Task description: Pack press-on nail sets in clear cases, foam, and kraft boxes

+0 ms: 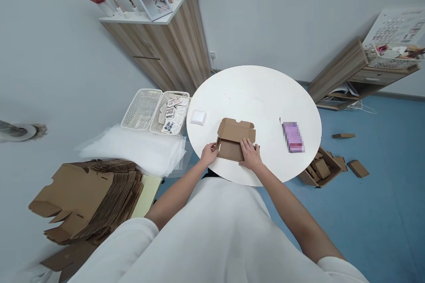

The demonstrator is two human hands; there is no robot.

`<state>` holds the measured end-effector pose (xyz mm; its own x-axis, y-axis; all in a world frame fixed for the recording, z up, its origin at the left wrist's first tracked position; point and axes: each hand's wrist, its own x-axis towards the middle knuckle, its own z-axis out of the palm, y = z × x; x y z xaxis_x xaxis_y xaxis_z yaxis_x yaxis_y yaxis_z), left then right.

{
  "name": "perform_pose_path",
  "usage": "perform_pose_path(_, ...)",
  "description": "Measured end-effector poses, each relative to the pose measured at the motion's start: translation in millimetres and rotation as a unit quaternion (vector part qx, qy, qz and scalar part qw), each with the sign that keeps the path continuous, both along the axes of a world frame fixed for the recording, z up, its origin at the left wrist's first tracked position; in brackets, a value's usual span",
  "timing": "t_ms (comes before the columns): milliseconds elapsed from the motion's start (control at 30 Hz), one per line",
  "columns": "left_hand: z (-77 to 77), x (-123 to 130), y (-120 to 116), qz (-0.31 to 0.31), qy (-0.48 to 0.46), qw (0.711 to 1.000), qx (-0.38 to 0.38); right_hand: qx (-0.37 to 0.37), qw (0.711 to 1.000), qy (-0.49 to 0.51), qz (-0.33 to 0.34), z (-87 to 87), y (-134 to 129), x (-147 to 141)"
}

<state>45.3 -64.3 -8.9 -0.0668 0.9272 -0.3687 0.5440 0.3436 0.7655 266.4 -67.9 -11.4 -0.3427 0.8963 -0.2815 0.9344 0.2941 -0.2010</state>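
A brown cardboard mailer box (230, 149) lies on the white round table (255, 93) near its front edge. Its flapped lid (235, 130) is folded back, away from me. My left hand (209, 154) has its fingers closed on the box's left side wall. Over the right side is my right hand (251, 154), gripping there with some fingers inside the box and one beyond the right wall. A small white stack (198, 117) sits left of the box. To the right lies a pixelated purple item (293, 137).
Left of the table stand two white baskets (141, 108), one with printed cards (174, 112), beside clear plastic sheets (133, 148) and stacked flat cardboard blanks (86, 199). On the floor at right, a carton (320, 170) holds brown boxes; a few lie around it.
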Motion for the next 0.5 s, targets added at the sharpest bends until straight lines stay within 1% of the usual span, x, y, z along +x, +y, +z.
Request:
perform_pose_path(100, 2.2, 3, 0, 0.008, -0.001, 1.000, -0.009, -0.002, 1.000, -0.001, -0.001, 0.1, -1, -1)
perform_pose_path(200, 4.0, 5, -1, 0.002, 0.011, 1.000, -0.013, -0.004, 1.000, -0.002, 0.000, 0.4, -2, -2)
perform_pose_path(367, 6.8, 9, -5, -0.027, 0.047, 0.999, 0.007, -0.006, 1.000, 0.018, 0.001, -0.1, -5, -2)
perform_pose_path(500, 7.7, 12, -10, -0.062, 0.050, 0.996, 0.029, -0.012, 1.000, 0.020, 0.006, -1.0, -5, -2)
